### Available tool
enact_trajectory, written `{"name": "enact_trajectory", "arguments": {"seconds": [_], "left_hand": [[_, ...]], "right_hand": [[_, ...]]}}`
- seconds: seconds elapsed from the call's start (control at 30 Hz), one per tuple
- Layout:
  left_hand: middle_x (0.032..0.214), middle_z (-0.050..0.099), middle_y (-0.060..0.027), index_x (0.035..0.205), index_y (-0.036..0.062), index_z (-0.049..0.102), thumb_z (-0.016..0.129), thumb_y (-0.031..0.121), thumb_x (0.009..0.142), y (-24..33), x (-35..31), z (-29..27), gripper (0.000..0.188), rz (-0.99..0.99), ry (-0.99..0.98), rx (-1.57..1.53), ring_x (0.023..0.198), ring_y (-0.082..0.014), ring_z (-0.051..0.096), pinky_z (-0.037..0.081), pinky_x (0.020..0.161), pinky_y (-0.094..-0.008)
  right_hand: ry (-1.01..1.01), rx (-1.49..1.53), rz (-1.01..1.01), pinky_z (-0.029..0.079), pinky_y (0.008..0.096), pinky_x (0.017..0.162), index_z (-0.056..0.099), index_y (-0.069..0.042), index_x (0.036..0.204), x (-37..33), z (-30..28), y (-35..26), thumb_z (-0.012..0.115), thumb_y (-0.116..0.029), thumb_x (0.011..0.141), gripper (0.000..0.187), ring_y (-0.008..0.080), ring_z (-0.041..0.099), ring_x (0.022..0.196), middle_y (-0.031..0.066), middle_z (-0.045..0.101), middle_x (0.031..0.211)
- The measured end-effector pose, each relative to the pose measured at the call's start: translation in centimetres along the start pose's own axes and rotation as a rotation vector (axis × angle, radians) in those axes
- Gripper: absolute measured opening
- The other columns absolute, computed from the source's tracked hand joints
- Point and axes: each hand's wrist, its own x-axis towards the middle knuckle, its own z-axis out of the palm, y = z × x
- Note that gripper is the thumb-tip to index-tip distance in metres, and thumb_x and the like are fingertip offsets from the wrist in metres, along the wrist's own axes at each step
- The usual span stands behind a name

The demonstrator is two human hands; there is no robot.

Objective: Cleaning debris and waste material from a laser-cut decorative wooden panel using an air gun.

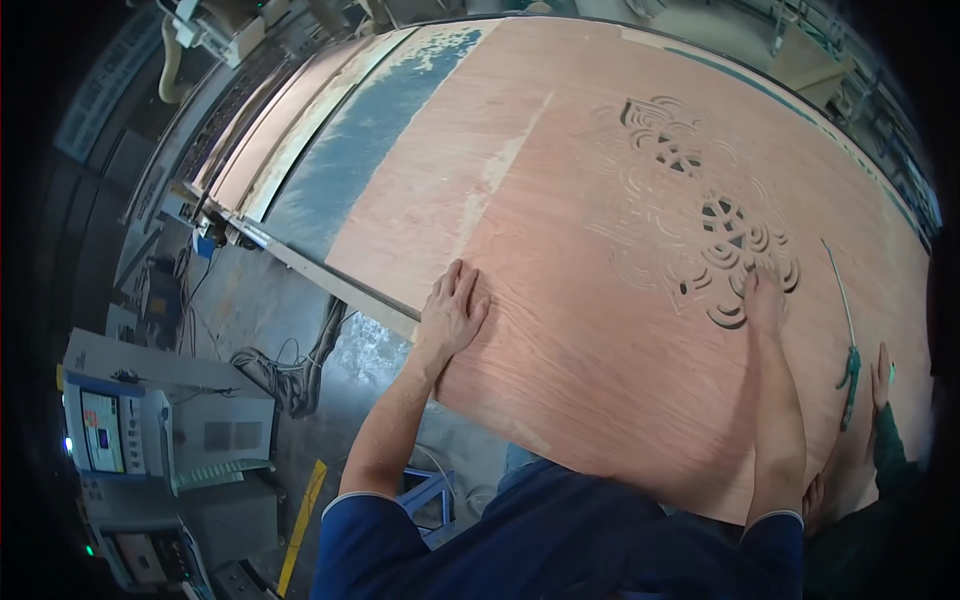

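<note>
My left hand (455,308) lies flat with fingers outstretched near the front left corner of a large reddish plywood sheet (590,360). Farther right, my right hand (765,302) reaches onto the lower end of a curved decorative pattern (722,225) cut into the same sheet. Its fingers touch the wood beside curved grooves; nothing shows in them, though their tips are partly hidden. Some of the pattern's openings go right through and look dark. To the right of that hand rests a tool with a green handle and a long thin metal tube (851,370).
At the right edge, a co-worker's hand (881,376) in a dark green sleeve rests on the sheet. A metal rail (320,275) borders the table's left front. A control cabinet with a screen (103,432) stands lower left, near cables (290,375) and a yellow floor line (302,525).
</note>
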Motion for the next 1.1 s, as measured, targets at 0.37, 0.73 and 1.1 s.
{"name": "enact_trajectory", "arguments": {"seconds": [0.37, 0.73, 1.1], "left_hand": [[0.157, 0.043, -0.0219, 0.146, 0.0049, 0.053, 0.062, 0.039, 0.099, 0.1, -0.1, 0.3, 0.059, 0.009, 0.004, -0.015, 0.139, -0.043, 0.048, 0.043, 0.115, -0.0479], [0.155, 0.044, -0.0267, 0.146, 0.0016, 0.053, 0.06, 0.027, 0.101, -0.6, 0.3, 0.6, 0.052, 0.085, 0.043, -0.021, 0.141, -0.0453, 0.044, 0.04, 0.116, -0.0488], [0.158, 0.04, -0.0269, 0.149, 0.0014, 0.051, 0.055, 0.031, 0.105, 0.6, 0.5, 0.8, 0.053, 0.084, -0.025, -0.007, 0.145, -0.0444, 0.041, 0.036, 0.119, -0.0487]], "right_hand": [[0.032, -0.031, -0.06, 0.051, 0.0535, 0.078, 0.067, -0.003, 0.097, 0.1, 0.5, 1.0, 0.054, -0.023, 0.099, 0.024, 0.0449, 0.067, 0.091, 0.0231, 0.069, 0.097], [0.132, -0.009, -0.116, 0.054, 0.0529, 0.077, 0.071, -0.005, 0.09, 0.1, 0.9, -0.3, 0.059, -0.017, 0.093, 0.017, 0.0418, 0.068, 0.089, 0.0206, 0.07, 0.098], [0.182, 0.044, -0.142, 0.053, 0.0527, 0.075, 0.069, -0.003, 0.085, 0.0, 0.2, 1.0, 0.061, -0.016, 0.09, 0.016, 0.0411, 0.067, 0.084, 0.0203, 0.069, 0.092]]}}
